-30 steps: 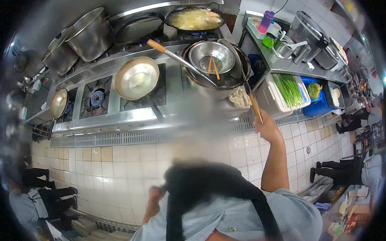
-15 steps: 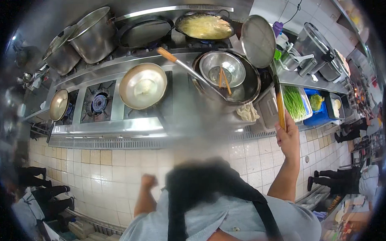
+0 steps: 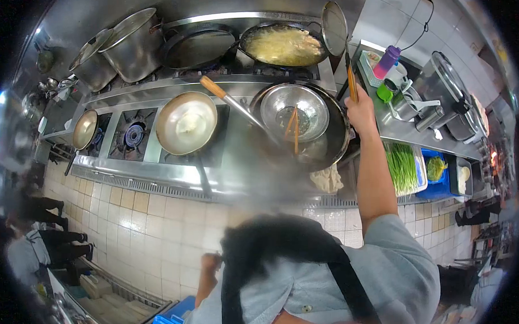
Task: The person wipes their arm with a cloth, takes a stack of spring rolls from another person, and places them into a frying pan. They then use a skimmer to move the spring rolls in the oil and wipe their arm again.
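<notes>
My right hand (image 3: 361,110) grips the wooden handle of a round mesh skimmer (image 3: 334,29). The skimmer is raised upright, its mesh beside the right edge of a black wok (image 3: 283,64). Pale food (image 3: 284,44) floats in bubbling yellow oil in that wok. Nearer my body, a metal colander (image 3: 269,119) sits in a large dark wok (image 3: 341,133), with a pair of chopsticks (image 3: 296,129) inside. A long wooden-handled utensil (image 3: 214,88) leans across its left side, its far end blurred. Low by my apron, my left hand (image 3: 210,262) is closed, with nothing visible in it.
A pale pan (image 3: 175,130) and a smaller pan (image 3: 86,131) stand on the left burners. Tall pots (image 3: 131,52) and a dark pan (image 3: 198,49) line the back. On the right are a purple bottle (image 3: 387,61) and green stalks (image 3: 401,165). People stand behind on both sides.
My right arm has reached forward, carrying the skimmer up and away from beside the colander toward the frying wok. My left hand has dropped slightly closer to my body. The view has shifted.
</notes>
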### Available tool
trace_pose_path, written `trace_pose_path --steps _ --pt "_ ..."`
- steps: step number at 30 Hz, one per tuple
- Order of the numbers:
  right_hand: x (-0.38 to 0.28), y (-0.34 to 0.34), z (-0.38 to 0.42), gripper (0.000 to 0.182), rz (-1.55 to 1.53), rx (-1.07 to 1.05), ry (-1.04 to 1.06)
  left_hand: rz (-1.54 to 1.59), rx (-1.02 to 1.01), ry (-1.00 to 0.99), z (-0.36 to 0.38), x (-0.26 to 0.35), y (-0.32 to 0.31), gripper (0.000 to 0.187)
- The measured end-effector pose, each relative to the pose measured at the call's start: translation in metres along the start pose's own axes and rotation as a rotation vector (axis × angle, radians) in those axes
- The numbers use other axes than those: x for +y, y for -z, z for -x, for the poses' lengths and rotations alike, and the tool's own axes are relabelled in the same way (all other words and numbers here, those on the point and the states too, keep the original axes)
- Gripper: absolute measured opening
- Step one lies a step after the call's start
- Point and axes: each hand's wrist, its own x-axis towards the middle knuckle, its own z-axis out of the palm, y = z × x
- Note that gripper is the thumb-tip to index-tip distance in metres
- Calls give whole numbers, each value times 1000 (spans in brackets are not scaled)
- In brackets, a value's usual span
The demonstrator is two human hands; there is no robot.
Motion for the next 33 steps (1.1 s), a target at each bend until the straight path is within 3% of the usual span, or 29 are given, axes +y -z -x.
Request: trace_pose_path --steps 1,3,5,8,10,16,21,25,27,29,33 --pt "6 -6 -15 48 -4 -11 1 389 64 55 9 13 0 19" --pt "13 -17 -38 47 -45 -41 -46 291 104 90 -1 8 -34 24" --pt "26 -29 -58 45 -35 -79 -33 268 386 -10 1 5 -61 23" --pt "36 -44 -69 47 -76 -71 -23 196 388 55 11 8 -80 22" --pt "-13 -32 -49 34 -288 -179 -263 226 350 75 23 6 -85 22" --pt "7 -29 -67 8 -625 -394 -427 109 269 61 42 -6 -97 28" --pt "2 -5 -77 9 -622 -527 -485 187 282 164 40 -11 -108 33" --pt "-2 2 -80 14 -821 -429 -545 13 209 164 31 1 -92 27" --pt "9 8 -89 16 -918 -563 -576 -34 192 161 29 1 -87 26" --pt "14 11 -90 17 -935 -546 -591 -160 208 37 27 -2 -84 23" --pt "16 15 -88 18 -1039 -535 -584 -136 79 116 31 8 -69 26"
